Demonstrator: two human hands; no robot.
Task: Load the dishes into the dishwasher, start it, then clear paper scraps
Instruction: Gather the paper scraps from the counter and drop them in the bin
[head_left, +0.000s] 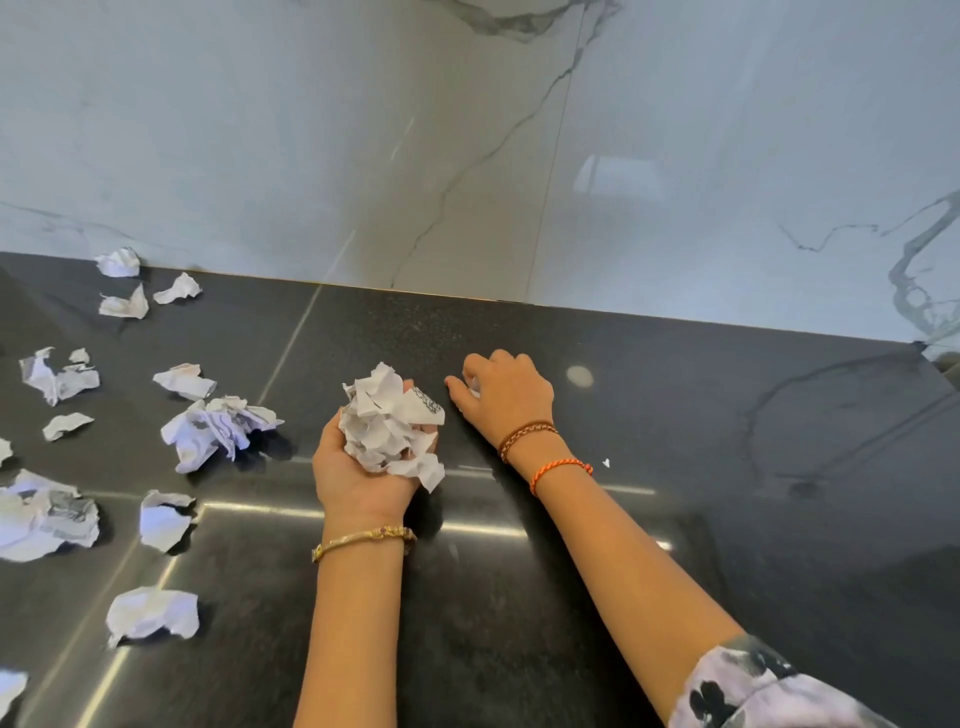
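So the paper scraps are white, torn and crumpled, some with dark print on them. I've got a big wad of scraps (390, 426) sitting in my left hand (363, 467), which is turned palm up just above the dark glossy bench (675, 467), fingers curled up around the bundle so the grip is cupping it rather than squeezing. One piece on the right side of the wad shows a blocky printed pattern.

My right hand (506, 397) is just beside it, palm down on the bench, fingers bent and the tips on the surface. There's a bit of white showing under the fingers, but I honestly can't tell if that grip has actually pinched anything or is only touching it.

Loose scraps (218, 428) are still spread over the left part of the bench, well apart from each other, a few right up against the marble wall (467, 156) at the back. One tiny white fleck (605, 462) lies right of my right wrist.
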